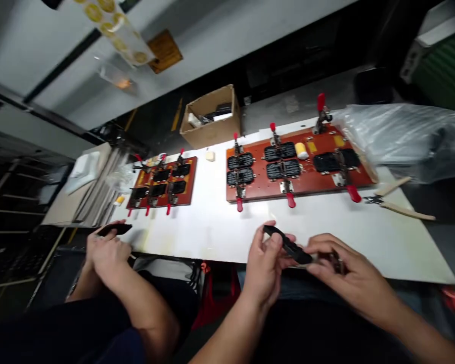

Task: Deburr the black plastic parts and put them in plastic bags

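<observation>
Both of the person's hands work at the near edge of the long white tabletop (220, 227). Left hand (263, 265) pinches one end of a thin, flat black plastic strip part (286, 246), fingers curled closed on it. Right hand (341, 268) closes on the other end, fingertips bent in tight; something small and dark sits under them, too blurred to name. The part hangs just above the table edge, not yet on any fixture.

Beyond it lies a large red-brown clamp fixture board (301, 164) with red-handled toggle clamps. Its slots look already filled with black ribbed pieces, clamps down on them, as far as can be seen. A small pale yellow roll (301, 150) rests on the board. A smaller red-brown fixture board (162, 183) farther left also looks loaded.

So loading seems mostly done; the held part is still in hand.

A co-worker's hands (106, 247) at left grip another flat black piece (114, 229). An open cardboard box (211, 117), a clear plastic bag (398, 136) and cream-handled pliers (398, 202) sit around.
</observation>
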{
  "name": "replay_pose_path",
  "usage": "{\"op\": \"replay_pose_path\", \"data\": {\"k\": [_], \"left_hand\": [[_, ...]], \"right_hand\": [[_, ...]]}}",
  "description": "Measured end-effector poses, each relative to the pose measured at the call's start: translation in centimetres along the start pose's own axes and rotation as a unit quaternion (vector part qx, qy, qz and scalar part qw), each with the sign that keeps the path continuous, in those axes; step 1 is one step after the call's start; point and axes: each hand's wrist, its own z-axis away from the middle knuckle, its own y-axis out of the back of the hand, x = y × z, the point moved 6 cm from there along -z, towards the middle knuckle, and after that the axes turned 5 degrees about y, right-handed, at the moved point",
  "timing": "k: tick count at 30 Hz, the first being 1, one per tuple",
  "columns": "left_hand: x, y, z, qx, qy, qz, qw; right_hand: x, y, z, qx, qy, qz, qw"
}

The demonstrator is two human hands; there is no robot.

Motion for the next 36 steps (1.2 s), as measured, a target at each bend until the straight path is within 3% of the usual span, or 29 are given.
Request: {"op": "replay_pose_path", "data": {"k": [3,5,6,9,10,12,14,16,19,21,24,28,36], "left_hand": [[-0.4,0.3,0.0,0.009,0.012,-0.046,0.999],[0.4,0.9,0.4,0.027,-0.048,-0.173,0.983],[1.1,1.0,0.7,0.027,-0.098,-0.26,0.96],[2.2,0.0,1.6,-0.037,-0.227,-0.471,0.851],[2.2,-0.3,1.8,-0.061,-0.243,-0.503,0.827],[2.1,-0.6,1.7,-0.081,-0.247,-0.526,0.81],[2.2,-0.7,1.3,-0.082,-0.238,-0.522,0.815],[2.3,-0.8,0.9,-0.094,-0.208,-0.485,0.844],[2.6,-0.9,0.8,-0.108,-0.154,-0.404,0.895],[3.0,-1.0,0.9,-0.107,-0.144,-0.374,0.91],[3.1,-1.0,0.9,-0.105,-0.137,-0.359,0.917],[2.8,-1.0,0.9,-0.112,-0.132,-0.359,0.917],[2.6,-1.0,0.7,-0.108,-0.122,-0.355,0.92]], "right_hand": [[1.1,1.3,0.0,0.096,0.023,0.058,0.993],[1.7,1.7,-0.4,0.127,0.022,0.086,0.988],[1.8,1.7,-0.6,0.131,0.021,0.09,0.987],[0.8,0.3,-1.0,0.109,0.006,0.034,0.993],[0.3,-0.3,-1.1,0.096,-0.005,0.001,0.995],[-0.7,-1.3,-1.3,0.065,-0.02,-0.06,0.996],[-1.3,-1.6,-1.6,0.022,-0.021,-0.088,0.996],[-1.7,-0.9,-1.7,-0.029,-0.006,-0.075,0.997],[-2.4,1.8,-1.4,-0.059,0.053,0.029,0.996],[-3.2,3.5,-1.2,-0.05,0.104,0.12,0.986],[-4.9,4.3,-0.9,-0.066,0.179,0.186,0.964],[-6.9,2.9,-0.5,-0.102,0.254,0.19,0.943],[-6.8,2.2,-0.9,-0.103,0.264,0.208,0.936]]}}
